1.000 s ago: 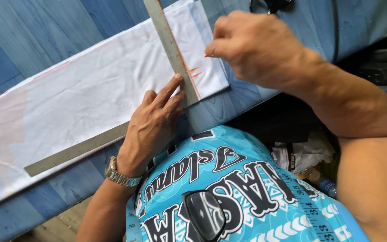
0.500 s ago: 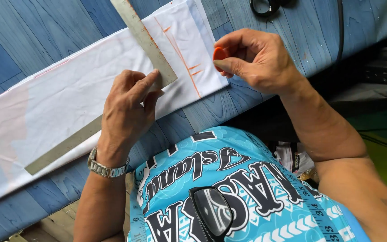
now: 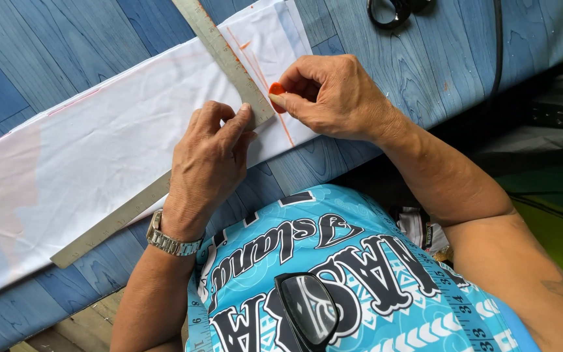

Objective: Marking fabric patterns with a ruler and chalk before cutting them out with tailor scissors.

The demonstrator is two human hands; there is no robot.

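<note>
A blue wood-grain surface (image 3: 86, 58) fills the far and left part of the scene, its planks running on a slant, with a long strip of white fabric (image 3: 99, 163) laid across it from the near left toward the far right. A metal L-shaped square (image 3: 219, 49) rests on the fabric, one arm reaching to the far edge of the view and the other running off to the near left, past the cloth's edge and onto the bare boards. The left hand (image 3: 206, 169) lies flat on the corner of the square, fingers (image 3: 223, 124) curled narrow and pressed on the metal, holding nothing; a metal wristwatch (image 3: 171, 240) sits at the wrist. The right hand (image 3: 333, 98) is just right of the square's corner, its fingers (image 3: 291, 103) pinched tight on a small orange piece of chalk (image 3: 276, 90) that touches the fabric beside the square's edge, where thin orange lines (image 3: 262, 72) already mark the cloth. At the far edge, black scissors (image 3: 395, 10) lie on the surface with a dark cord (image 3: 495, 52) just to their right. To the right the surface ends and a dim clutter of dark and green things shows, too shadowed to tell apart. Near the camera, a turquoise printed shirt (image 3: 373, 280) carries folded dark glasses (image 3: 307, 309) and a tape measure (image 3: 464, 313).
</note>
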